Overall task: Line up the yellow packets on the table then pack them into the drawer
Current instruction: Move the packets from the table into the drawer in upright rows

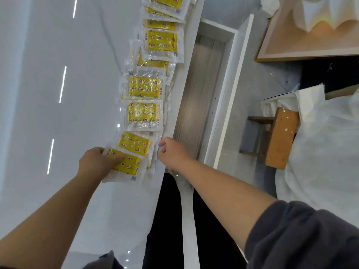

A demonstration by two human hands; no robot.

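Note:
Several yellow packets in clear wrappers lie in a row along the white table's (87, 94) right edge, running away from me. The nearest packet (126, 164) is held by my left hand (97, 162), thumb on top and fingers underneath. The second packet (135, 143) lies just beyond it, partly overlapped. My right hand (171, 150) hovers at the table edge right of these two, fingers loosely curled and holding nothing. More packets (144, 87) (142, 112) overlap farther along. The open drawer (202, 94) lies right of the table edge; its wood-grain bottom holds no packets.
A wooden stool (279, 136) stands right of the drawer. White sheeting (320, 152) covers something beside it. A framed panel (310, 35) leans at the upper right. My dark-trousered legs (174, 220) are below the table edge.

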